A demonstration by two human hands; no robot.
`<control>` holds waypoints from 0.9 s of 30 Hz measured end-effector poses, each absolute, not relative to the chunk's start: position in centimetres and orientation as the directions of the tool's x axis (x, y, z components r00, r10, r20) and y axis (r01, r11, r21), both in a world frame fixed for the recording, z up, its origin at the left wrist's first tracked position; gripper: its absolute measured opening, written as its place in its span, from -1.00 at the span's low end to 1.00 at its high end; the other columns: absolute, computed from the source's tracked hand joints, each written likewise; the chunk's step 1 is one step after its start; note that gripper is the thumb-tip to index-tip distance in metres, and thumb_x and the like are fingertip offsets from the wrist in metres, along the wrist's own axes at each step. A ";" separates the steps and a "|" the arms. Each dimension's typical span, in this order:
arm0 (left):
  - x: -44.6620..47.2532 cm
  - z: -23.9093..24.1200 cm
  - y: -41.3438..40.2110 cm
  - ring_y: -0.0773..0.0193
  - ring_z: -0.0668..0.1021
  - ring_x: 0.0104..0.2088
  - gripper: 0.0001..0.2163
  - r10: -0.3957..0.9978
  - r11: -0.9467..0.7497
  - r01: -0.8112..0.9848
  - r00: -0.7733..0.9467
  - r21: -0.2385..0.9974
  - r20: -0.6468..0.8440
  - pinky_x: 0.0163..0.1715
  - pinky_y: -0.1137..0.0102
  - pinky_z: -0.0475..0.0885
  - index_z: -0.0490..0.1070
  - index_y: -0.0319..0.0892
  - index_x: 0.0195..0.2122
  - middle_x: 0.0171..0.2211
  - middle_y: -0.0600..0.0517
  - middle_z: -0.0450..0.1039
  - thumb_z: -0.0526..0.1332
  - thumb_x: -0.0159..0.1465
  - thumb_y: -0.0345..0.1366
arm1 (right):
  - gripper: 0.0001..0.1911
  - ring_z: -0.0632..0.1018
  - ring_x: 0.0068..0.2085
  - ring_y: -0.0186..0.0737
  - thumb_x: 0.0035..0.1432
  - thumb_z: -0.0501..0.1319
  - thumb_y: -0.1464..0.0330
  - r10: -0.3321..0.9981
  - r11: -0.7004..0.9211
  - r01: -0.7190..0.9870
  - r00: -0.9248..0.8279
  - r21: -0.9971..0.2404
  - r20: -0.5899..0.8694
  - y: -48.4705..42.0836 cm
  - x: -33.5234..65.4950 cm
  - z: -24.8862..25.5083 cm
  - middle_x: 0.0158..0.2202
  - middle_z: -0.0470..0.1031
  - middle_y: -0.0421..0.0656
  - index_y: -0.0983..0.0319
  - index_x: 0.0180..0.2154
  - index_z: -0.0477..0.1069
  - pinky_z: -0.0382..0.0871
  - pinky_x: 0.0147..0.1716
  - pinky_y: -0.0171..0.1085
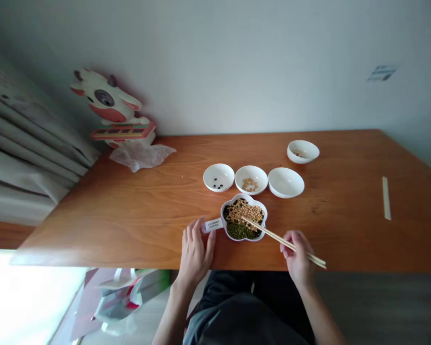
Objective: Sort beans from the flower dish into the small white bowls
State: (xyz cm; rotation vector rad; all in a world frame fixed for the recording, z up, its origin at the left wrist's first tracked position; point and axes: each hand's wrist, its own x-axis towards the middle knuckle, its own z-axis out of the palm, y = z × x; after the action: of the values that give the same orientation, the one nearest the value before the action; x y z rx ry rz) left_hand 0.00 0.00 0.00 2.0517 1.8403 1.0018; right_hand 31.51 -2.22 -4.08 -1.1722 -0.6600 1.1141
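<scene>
Head view: I look down on a varnished wooden table [147,206] with warm, streaky grain. Near its front edge, midway between the two hands, lies a flower-shaped dish [243,195], smooth, pale and lobed, with a flat, labelled handle [213,224]. It is heaped with round tan beans [247,209], small green beans [237,231] and dark ones around them.

My left hand [195,251] curves about the handle's end, thumb on the near side; I cannot tell how firmly it grips. My right hand [299,254] grasps slim, pale chopsticks [273,235], their tips set together among the tan beans.

Behind the dish I see three glossy white round bowls in a row: the left bowl [215,173] holds a few black beans, the middle bowl [253,172] some tan ones, and the right bowl [286,182] shows a smooth inside. A back bowl [303,155] holds small, indistinct pieces. At far left, a crinkled clear plastic bag [143,154] lies before a moulded cow toy [111,96].
</scene>
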 end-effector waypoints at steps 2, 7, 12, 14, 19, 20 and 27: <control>0.3 -0.7 0.4 -0.16 0.54 0.25 -0.55 0.969 -0.132 0.782 -0.026 0.609 0.244 0.26 -0.16 0.38 0.22 -0.13 0.43 0.31 -0.27 0.47 0.11 0.60 -0.10 | -0.63 0.67 -0.04 -0.13 0.48 0.31 0.16 0.925 -0.007 -0.318 0.358 -0.948 -0.127 -2.5 31.5 -4.3 0.09 0.61 -0.04 0.23 0.15 0.52 0.67 -0.06 -0.07; 0.5 -0.6 1.5 0.04 0.70 -0.08 -0.62 0.987 -0.049 0.644 -0.087 0.763 0.138 0.16 0.01 0.44 0.29 -0.08 0.38 -0.10 -0.07 0.68 -0.01 0.65 -0.12 | -0.64 0.67 -0.07 -0.14 0.47 0.31 0.15 0.930 -0.010 -0.294 0.350 -0.956 -0.117 -1.5 32.0 -4.5 0.07 0.62 -0.05 0.24 0.13 0.52 0.66 -0.08 -0.08; 0.4 -0.7 1.9 0.14 0.67 -0.26 -0.62 0.977 -0.079 0.603 -0.113 0.794 0.183 0.00 0.19 0.51 0.33 -0.12 0.37 -0.27 0.01 0.64 0.07 0.62 -0.11 | -0.61 0.67 -0.03 -0.11 0.47 0.31 0.14 0.944 -0.014 -0.276 0.312 -0.961 -0.103 -0.3 32.6 -4.4 0.10 0.61 -0.04 0.24 0.16 0.51 0.66 -0.04 -0.04; 0.3 -0.8 1.9 0.12 0.67 -0.20 -0.65 0.973 -0.099 0.591 -0.110 0.800 0.202 0.01 0.19 0.51 0.38 -0.10 0.32 -0.17 -0.04 0.66 0.06 0.62 -0.13 | -0.60 0.67 -0.02 -0.10 0.47 0.31 0.14 0.950 -0.018 -0.267 0.297 -0.964 -0.100 0.0 32.7 -4.4 0.11 0.61 -0.03 0.24 0.17 0.51 0.66 -0.04 -0.03; 0.5 -0.7 1.9 0.09 0.68 -0.12 -0.68 0.970 -0.140 0.569 -0.086 0.810 0.228 0.09 0.14 0.48 0.43 -0.06 0.24 -0.04 -0.07 0.67 -0.02 0.63 -0.18 | -0.60 0.66 0.03 -0.07 0.47 0.32 0.15 0.955 -0.023 -0.237 0.282 -0.971 -0.091 0.6 32.6 -4.5 0.15 0.59 -0.02 0.23 0.19 0.50 0.65 0.01 0.00; 0.6 -0.7 1.8 0.08 0.68 -0.10 -0.67 0.969 -0.143 0.566 -0.087 0.812 0.231 0.10 0.14 0.48 0.42 -0.06 0.24 -0.03 -0.08 0.66 -0.04 0.63 -0.17 | -0.59 0.66 0.04 -0.06 0.47 0.32 0.15 0.955 -0.022 -0.233 0.284 -0.972 -0.090 0.7 32.5 -4.5 0.16 0.59 -0.02 0.23 0.19 0.50 0.65 0.02 0.01; 0.6 -1.1 2.1 0.04 0.68 -0.13 -0.70 0.969 -0.146 0.554 -0.088 0.819 0.232 -0.02 0.18 0.50 0.42 -0.06 0.22 -0.13 -0.07 0.66 0.01 0.61 -0.16 | -0.58 0.66 0.07 -0.04 0.46 0.33 0.16 0.949 -0.014 -0.251 0.301 -0.968 -0.092 1.2 31.9 -4.7 0.18 0.58 -0.01 0.22 0.21 0.50 0.64 0.04 0.03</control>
State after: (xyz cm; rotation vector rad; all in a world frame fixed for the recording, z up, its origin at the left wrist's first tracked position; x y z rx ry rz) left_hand 0.59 2.11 -1.06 1.7160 1.6520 1.1491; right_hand 31.85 1.21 -4.66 -1.1969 -0.7729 1.1208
